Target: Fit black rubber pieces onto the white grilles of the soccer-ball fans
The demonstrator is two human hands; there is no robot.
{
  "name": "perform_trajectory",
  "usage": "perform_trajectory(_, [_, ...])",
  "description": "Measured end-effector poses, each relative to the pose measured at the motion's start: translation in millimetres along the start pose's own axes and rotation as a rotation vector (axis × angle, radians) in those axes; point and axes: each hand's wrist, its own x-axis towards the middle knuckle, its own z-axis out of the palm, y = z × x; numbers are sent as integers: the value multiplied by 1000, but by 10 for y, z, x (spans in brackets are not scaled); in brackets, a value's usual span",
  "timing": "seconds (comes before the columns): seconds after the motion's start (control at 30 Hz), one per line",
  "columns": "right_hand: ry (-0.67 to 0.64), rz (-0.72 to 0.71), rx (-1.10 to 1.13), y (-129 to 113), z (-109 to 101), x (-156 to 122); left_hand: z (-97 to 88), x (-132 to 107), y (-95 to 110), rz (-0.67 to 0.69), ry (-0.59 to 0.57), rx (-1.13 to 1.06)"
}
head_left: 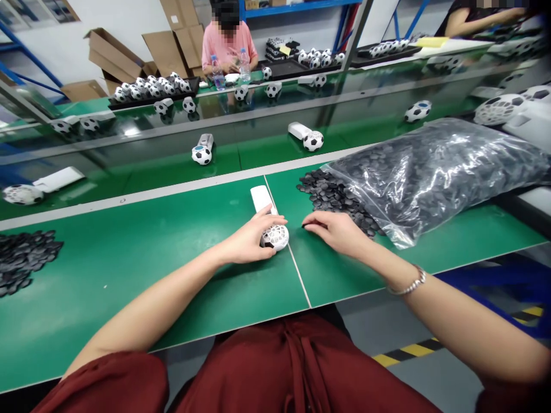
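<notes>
Long green work tables ran across the room, and a second green belt lay behind the nearest one. On the far left of the near table was a pile of small black pieces. Toward the middle, the left hand was curled closely over a white ball frame with holes, with the fingers on top, and it held this frame down on the table. A white handle stuck out from the frame to the far side, and the fingers covered part of it. The right hand was near, a little open, with its fingertips just beside another heap of black pieces. I could not tell if it pinched one piece. To the right of this heap, a big clear plastic bag full of the same pieces lay on the table and took much of that side. A thin bracelet was on the right wrist. On the second belt stood black-and-white balls with handles. Farther away, a co-worker in a pink shirt sat behind water bottles, with cardboard boxes to the left.
</notes>
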Motion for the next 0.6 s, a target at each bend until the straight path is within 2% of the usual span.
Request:
perform_trajectory(0.1, [-12,-6,315,-187,37,-31,29,4,13,-24,63,-27])
perform_trajectory(0.2, [-52,-9,448,-290,112,-33,115,24,35,-46,157,-26])
perform_trajectory(0.43, [-38,55,514,-289,239,26,212,30,43,-50,248,-25])
perform_trajectory(0.6, [-9,28,510,-253,285,45,246,36,38,-25,278,-21])
